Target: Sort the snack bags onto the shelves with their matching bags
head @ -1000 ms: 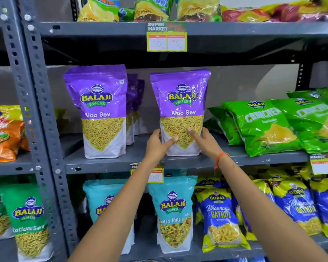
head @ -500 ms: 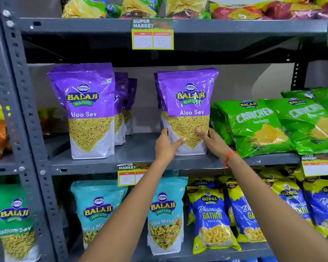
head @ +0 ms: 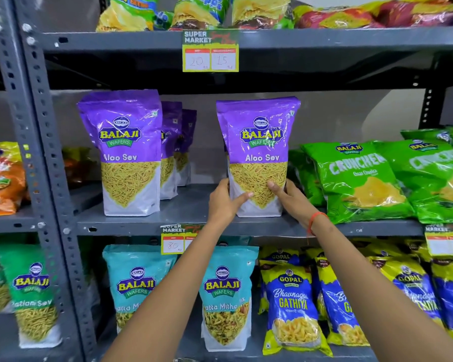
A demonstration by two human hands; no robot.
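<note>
A purple Aloo Sev bag [head: 258,142] stands upright on the grey middle shelf [head: 194,218]. My left hand [head: 224,202] grips its lower left side and my right hand [head: 289,197] grips its lower right side, thumbs across the front. To the left on the same shelf stands a row of matching purple Aloo Sev bags [head: 127,152], one behind another. A gap of bare shelf lies between the held bag and that row.
Green Crunchex bags [head: 356,176] lean right of the held bag. Teal Khatta Mitha bags [head: 225,296] and blue Gopal Gathiya bags [head: 290,304] fill the shelf below. Price tags [head: 210,52] hang on the shelf edges. A grey upright post [head: 45,152] stands left.
Both hands stay on the purple bag, which now stands straighter on the shelf. The camera view has shifted slightly.
</note>
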